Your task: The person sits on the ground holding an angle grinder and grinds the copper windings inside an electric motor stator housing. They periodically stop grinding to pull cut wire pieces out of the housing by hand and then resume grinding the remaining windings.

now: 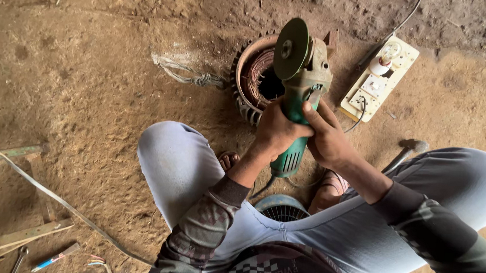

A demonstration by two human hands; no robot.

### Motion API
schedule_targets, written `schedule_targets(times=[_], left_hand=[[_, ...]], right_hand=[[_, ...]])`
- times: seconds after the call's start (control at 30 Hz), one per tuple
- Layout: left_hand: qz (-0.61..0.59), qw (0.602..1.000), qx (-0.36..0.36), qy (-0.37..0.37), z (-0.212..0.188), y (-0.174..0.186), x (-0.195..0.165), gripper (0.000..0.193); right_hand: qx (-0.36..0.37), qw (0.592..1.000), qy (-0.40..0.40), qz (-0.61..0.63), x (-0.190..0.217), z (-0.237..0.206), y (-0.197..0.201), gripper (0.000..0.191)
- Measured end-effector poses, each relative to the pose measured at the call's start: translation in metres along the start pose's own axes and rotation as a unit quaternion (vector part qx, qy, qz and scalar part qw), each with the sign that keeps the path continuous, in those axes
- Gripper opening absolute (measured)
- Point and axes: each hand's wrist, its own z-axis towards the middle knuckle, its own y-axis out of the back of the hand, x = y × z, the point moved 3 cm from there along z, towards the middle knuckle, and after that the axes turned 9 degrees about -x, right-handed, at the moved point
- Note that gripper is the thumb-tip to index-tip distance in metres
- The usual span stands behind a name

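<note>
A green angle grinder (pixel 299 83) is being held upright in the middle of the view, its round disc (pixel 291 48) at the top and tilted toward the left, its ribbed tail end pointing down between the person's knees. The left hand (pixel 276 130) is clenching the green body from the left side, fingers wrapped round it, while the right hand (pixel 327 138) is grasping the same body from the right, its thumb lying up along the casing just below the grey gear head. A dark cord is trailing from the grinder's lower end toward the ground. Directly behind the tool, a motor stator (pixel 255 77) with copper windings and a finned outer shell is sitting on the dirt floor (pixel 87 85), partly hidden by the grinder. To the right of that, a cream extension board (pixel 379 80) with a plug in it is lying at a slant, a cable running off toward the top edge. A hammer (pixel 407 151) is resting beside the right knee. A blue fan cover (pixel 281 207) is showing below the hands, between the legs. Left of the stator a knot of pale cord (pixel 187 73) is lying, and in the lower left corner wooden slats (pixel 11 194), a long strap and a small blue-handled screwdriver (pixel 52 259) are lying well apart from the hands.
</note>
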Motion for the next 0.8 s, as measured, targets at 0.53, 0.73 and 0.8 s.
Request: schedule_targets(times=[0.53, 0.73, 0.8], left_hand=[[0.09, 0.995, -0.001, -0.046, -0.002, -0.007, 0.001, 0.063], [0.07, 0.997, -0.004, -0.042, 0.002, -0.009, 0.004, 0.062], [0.071, 0.997, 0.009, -0.037, 0.005, -0.011, 0.006, 0.058]], right_hand=[[-0.065, 0.996, 0.066, 0.004, -0.009, 0.006, 0.01, 0.069], [-0.062, 0.997, 0.035, 0.002, -0.001, 0.004, 0.005, 0.072], [-0.074, 0.997, 0.016, -0.01, 0.002, 0.002, 0.002, 0.072]])
